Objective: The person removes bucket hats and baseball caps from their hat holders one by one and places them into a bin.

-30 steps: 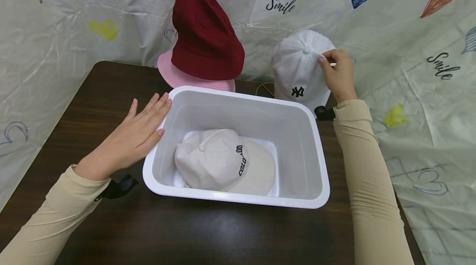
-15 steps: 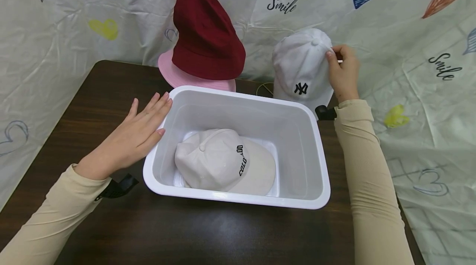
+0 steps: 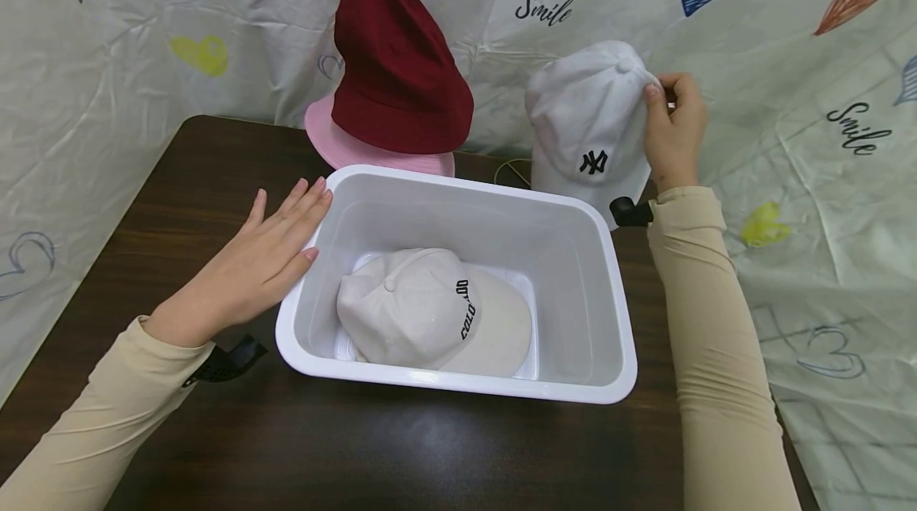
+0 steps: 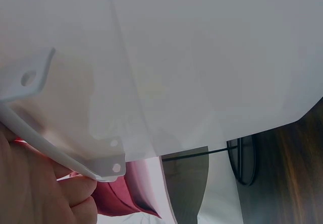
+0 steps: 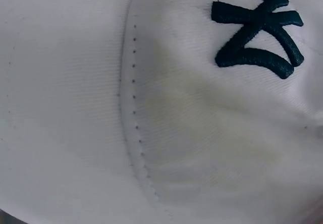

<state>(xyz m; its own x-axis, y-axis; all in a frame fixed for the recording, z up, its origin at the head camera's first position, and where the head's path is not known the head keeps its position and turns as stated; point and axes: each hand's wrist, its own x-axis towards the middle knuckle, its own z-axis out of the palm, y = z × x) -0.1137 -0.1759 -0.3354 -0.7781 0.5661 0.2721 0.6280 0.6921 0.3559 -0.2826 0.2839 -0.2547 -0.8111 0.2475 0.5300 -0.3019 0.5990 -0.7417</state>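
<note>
Behind the bin's right end, my right hand [image 3: 675, 129] pinches the crown of a white baseball cap [image 3: 591, 117] with a dark embroidered logo. That cap fills the right wrist view, logo [image 5: 257, 32] at the upper right. My left hand [image 3: 247, 268] lies with straight fingers on the left rim of a white plastic bin [image 3: 458, 385]. In the left wrist view the bin's outer wall [image 4: 202, 57] covers most of the picture, with fingers [image 4: 78, 188] by its rim. Inside the bin sits a cream baseball cap [image 3: 404, 308] with dark lettering, brim to the right.
Behind the bin a dark red bucket hat [image 3: 397, 73] is stacked on a pink hat [image 3: 376, 157]. A thin cord [image 3: 510, 170] shows behind the bin. The dark wooden table [image 3: 415, 455] meets a printed cloth [image 3: 802, 169] at the back.
My right hand has moved up and to the right, drawing the white cap's crown along; the cap has lifted and tilted slightly. My left hand and the bin stay in place.
</note>
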